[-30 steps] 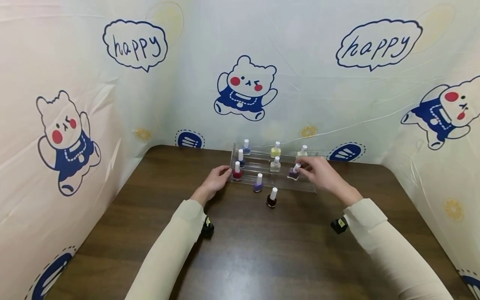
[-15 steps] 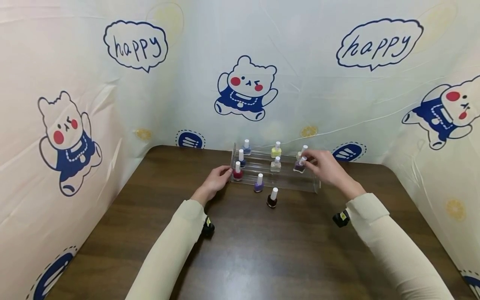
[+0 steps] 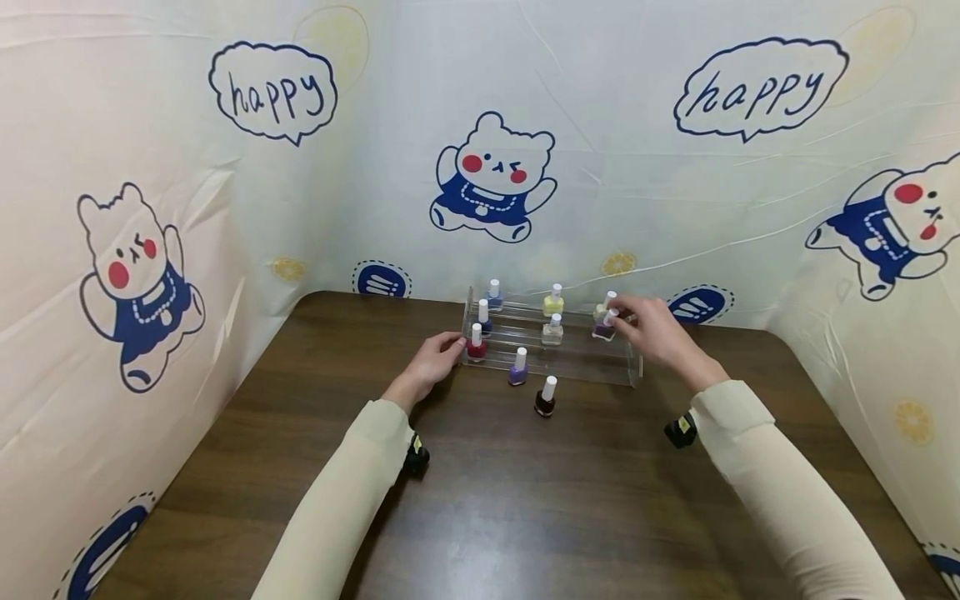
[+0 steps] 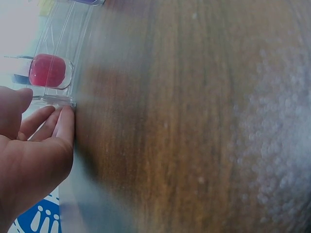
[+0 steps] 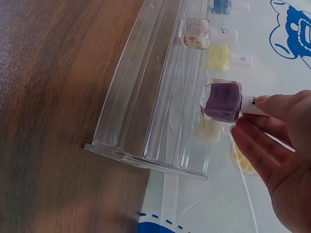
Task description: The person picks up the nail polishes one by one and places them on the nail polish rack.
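Head view shows, a little above the middle of the frame, a clear stepped rack (image 3: 551,350) on a dark wooden table (image 3: 480,500). The right hand (image 3: 654,333) pinches the white cap of a purple bottle (image 3: 604,327) and holds it over the rack's right end, at the middle step, just in front of a pale bottle (image 3: 606,305) on the top step. In the right wrist view the purple bottle (image 5: 222,100) appears to hang clear of the plastic, the fingers (image 5: 272,109) gripping only its cap. The left hand (image 3: 431,360) lies with relaxed, straight fingers against the rack's left end, beside a red bottle (image 3: 475,343); the left wrist view shows the fingertips (image 4: 63,121) touching the rack's corner.

The grip is small and high, so the bottle could swing and tip as it meets the narrow step, or knock the pale bottle behind it. A slip could send it down toward the violet bottle (image 3: 517,367) on the lowest step or the dark bottle (image 3: 545,398) on the table. If the left hand lifts, the light rack may slide.
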Demonstrator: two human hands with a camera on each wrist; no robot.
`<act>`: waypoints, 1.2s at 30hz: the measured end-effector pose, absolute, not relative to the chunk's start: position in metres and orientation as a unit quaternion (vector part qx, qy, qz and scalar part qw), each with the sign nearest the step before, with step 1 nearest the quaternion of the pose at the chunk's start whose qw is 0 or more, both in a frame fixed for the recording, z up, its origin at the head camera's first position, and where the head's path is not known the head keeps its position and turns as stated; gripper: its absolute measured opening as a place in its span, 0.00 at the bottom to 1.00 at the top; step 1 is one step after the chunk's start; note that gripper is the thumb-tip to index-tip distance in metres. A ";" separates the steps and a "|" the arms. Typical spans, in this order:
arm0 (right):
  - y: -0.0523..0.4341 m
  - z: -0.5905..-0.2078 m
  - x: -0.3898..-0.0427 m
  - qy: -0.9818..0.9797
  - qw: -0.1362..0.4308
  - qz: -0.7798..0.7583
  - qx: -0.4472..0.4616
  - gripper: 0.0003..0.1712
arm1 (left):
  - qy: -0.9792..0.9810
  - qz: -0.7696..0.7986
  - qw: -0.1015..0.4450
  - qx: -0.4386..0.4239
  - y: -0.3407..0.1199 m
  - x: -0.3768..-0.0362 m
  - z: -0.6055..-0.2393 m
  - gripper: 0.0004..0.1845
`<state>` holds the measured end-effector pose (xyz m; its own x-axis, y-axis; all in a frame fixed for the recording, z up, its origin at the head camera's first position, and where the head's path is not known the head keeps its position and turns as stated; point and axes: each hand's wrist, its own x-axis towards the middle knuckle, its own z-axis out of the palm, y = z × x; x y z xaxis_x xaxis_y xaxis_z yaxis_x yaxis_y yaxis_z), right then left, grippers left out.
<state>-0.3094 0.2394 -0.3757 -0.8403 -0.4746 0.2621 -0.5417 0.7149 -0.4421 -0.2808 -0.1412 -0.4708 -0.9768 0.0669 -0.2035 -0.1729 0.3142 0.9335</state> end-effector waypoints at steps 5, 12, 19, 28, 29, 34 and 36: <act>0.240 -0.378 -0.312 -0.923 0.068 0.260 0.274 0.11 | 0.802 0.587 0.102 -0.032 -0.141 -0.281 -0.471 0.26; 0.243 -0.385 -0.317 -0.919 0.082 0.257 0.288 0.10 | 0.800 0.589 0.107 -0.036 -0.141 -0.282 -0.471 0.26; 0.245 -0.390 -0.320 -0.919 0.080 0.255 0.288 0.10 | 0.801 0.589 0.104 -0.035 -0.140 -0.281 -0.468 0.26; 0.247 -0.396 -0.324 -0.920 0.063 0.260 0.286 0.11 | 0.801 0.589 0.105 -0.035 -0.140 -0.281 -0.466 0.26; 0.247 -0.396 -0.324 -0.920 0.062 0.260 0.286 0.12 | 0.801 0.588 0.106 -0.035 -0.141 -0.281 -0.466 0.26; 0.247 -0.400 -0.324 -0.923 0.055 0.256 0.281 0.11 | 0.803 0.586 0.108 -0.037 -0.141 -0.280 -0.467 0.27; 0.247 -0.402 -0.323 -0.924 0.054 0.255 0.278 0.11 | 0.803 0.586 0.107 -0.038 -0.141 -0.278 -0.467 0.27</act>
<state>-0.3235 0.2474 -0.4019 -0.8391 -0.4874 0.2414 -0.5422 0.7145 -0.4422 -0.2784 -0.1407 -0.4674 -0.9741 0.0646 -0.2169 -0.1869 0.3111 0.9318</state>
